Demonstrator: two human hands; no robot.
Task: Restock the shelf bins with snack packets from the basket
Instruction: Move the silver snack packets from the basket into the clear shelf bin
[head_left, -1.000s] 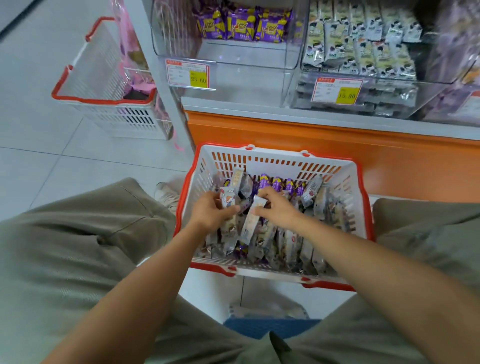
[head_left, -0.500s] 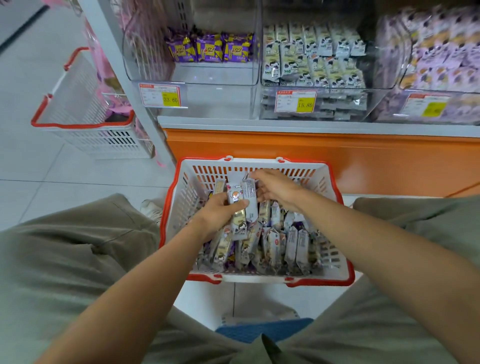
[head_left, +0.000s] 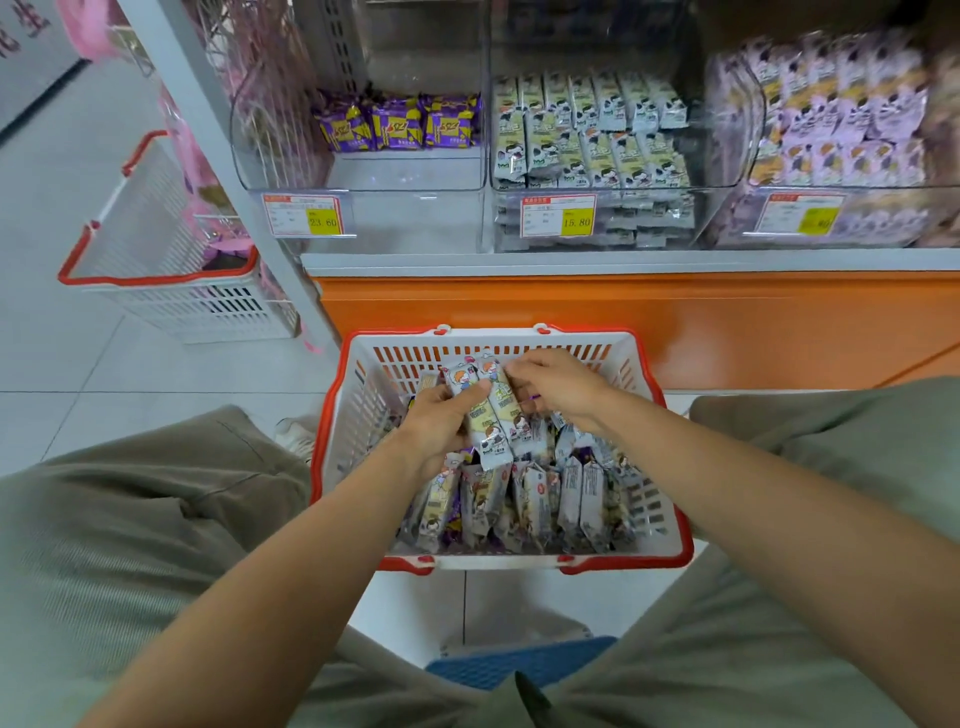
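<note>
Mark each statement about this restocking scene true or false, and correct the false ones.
1. The left hand grips a bundle of packets above the basket. True.
2. The bin tagged 23.60 is packed full. False: that bin holds only a row of purple packets at its back.
3. A second basket stands on the floor to the left. True.
4. The basket between the knees is empty. False: many loose packets lie in it.

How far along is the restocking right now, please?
Done: the middle bin looks well filled. In hand: the left hand grips a few packets over the basket, the right hand pinching them too. Left: many loose packets lie in the basket, and the left bin holds only a few purple packs.
</note>
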